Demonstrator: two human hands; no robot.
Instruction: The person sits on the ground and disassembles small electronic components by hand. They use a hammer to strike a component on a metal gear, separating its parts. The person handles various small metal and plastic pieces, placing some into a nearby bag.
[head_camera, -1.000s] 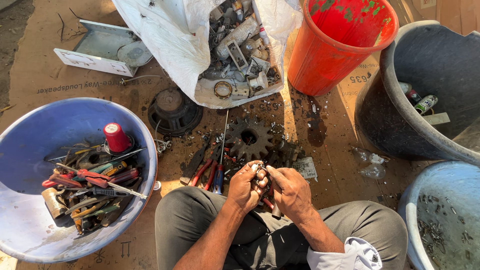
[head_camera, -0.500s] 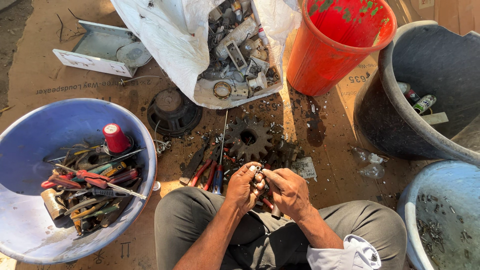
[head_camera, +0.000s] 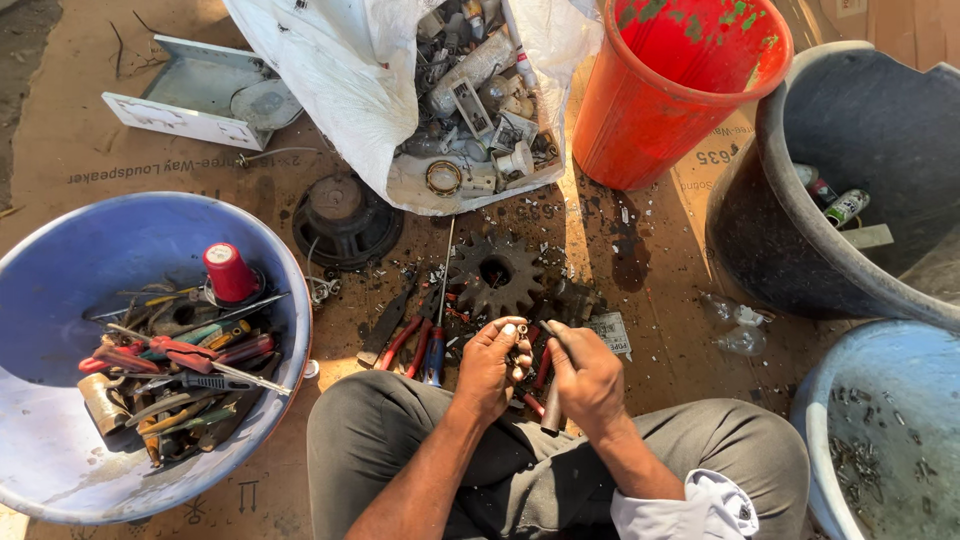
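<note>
I sit on cardboard with both hands together over my knees. My left hand (head_camera: 492, 366) pinches a small metal part (head_camera: 521, 330) at its fingertips. My right hand (head_camera: 588, 377) grips a grey metal rod-like tool (head_camera: 551, 410) that points down between my legs, its top close to the small part. Just beyond my hands lie a dark toothed gear (head_camera: 495, 272), red-handled pliers (head_camera: 402, 340) and a blue-handled screwdriver (head_camera: 437, 345).
A blue basin (head_camera: 60, 260) of hand tools sits at left. A white sack (head_camera: 340, 90) of scrap parts lies ahead, a black speaker (head_camera: 343, 218) beside it. An orange bucket (head_camera: 650, 120), a dark tub (head_camera: 760, 230) and a pale blue tub (head_camera: 830, 400) stand at right.
My hands have shifted slightly and parted a little; the rod-like tool in my right hand now shows more clearly, angled downward. Nothing else on the floor has moved.
</note>
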